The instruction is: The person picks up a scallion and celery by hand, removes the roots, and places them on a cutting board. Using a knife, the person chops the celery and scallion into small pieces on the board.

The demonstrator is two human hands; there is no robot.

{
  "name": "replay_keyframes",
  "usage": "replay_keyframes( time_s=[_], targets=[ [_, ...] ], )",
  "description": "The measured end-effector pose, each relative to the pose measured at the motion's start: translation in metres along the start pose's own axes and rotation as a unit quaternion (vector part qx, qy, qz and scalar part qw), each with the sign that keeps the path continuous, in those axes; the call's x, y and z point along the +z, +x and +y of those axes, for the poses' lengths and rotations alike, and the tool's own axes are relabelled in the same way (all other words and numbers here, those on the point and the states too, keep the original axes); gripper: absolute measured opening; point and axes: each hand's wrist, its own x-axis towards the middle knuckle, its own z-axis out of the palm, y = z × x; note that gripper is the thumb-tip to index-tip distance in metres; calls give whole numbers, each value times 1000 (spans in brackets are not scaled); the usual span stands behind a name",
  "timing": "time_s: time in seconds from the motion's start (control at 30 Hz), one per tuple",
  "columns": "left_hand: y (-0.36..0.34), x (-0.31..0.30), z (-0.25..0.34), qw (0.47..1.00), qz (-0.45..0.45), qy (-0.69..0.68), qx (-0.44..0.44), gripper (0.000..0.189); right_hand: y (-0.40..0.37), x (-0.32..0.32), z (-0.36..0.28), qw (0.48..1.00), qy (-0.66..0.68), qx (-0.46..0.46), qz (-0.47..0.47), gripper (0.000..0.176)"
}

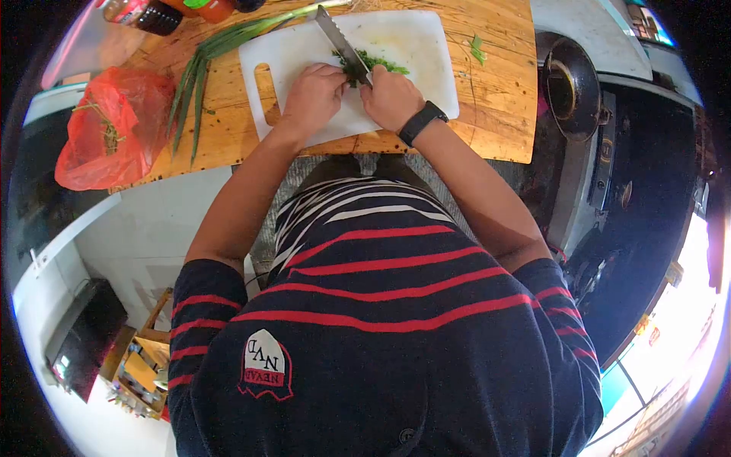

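Note:
My right hand (392,97) is wrapped round the handle of a knife (339,42), whose blade points away from me and to the left across the white cutting board (426,46). Chopped green herbs (375,62) lie in a small heap under and beside the blade. Close to the blade's left side, my left hand (314,95) has its fingers curled and pressed on the greens. Its fingertips are partly hidden. Several long green onions (228,42) lie along the board's far left edge, their leaves hanging toward me.
A red plastic bag (122,137) with stalks inside sits at the left of the wooden table (495,91). Bottles (145,14) stand at the back left. A loose green leaf (477,49) lies right of the board. A wok (567,91) is on the right.

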Motion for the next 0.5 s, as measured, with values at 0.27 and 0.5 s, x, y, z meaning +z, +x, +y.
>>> replay_keyframes(
  time_s=[0.27,0.5],
  targets=[
    [9,0,-8,998,-47,31,-32,12,-25,4,-6,1000,-5,24,-5,27],
    [12,1,-9,1000,-17,9,-10,11,-17,-1,-11,999,-24,35,4,26]
  ],
)
